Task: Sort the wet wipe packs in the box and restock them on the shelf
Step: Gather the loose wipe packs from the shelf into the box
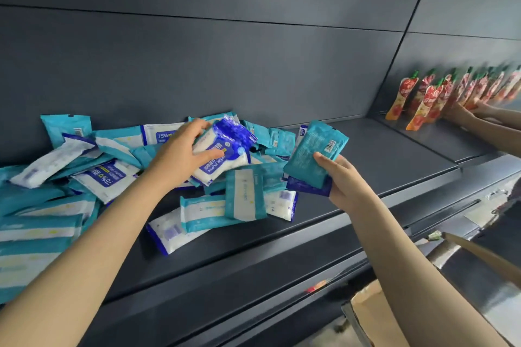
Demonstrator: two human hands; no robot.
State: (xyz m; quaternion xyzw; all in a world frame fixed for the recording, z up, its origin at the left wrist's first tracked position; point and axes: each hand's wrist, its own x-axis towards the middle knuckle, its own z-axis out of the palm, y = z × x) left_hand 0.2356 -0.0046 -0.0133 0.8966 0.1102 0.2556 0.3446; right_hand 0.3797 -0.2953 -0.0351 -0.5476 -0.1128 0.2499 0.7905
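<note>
Fingers of the left hand clamp a blue-and-white plastic wipe pack. Right hand fingers clamp a flat teal plastic pack, right of the left fingers.

L hand, R hand: bare; forearms bare to frame edge.

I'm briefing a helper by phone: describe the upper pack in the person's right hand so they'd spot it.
On the dark shelf lies a heap of wipe packs. At its right edge the right hand holds two packs. The teal pack on top shows an all-teal back with a barcode, unlike the dark blue pack beneath it.
</note>
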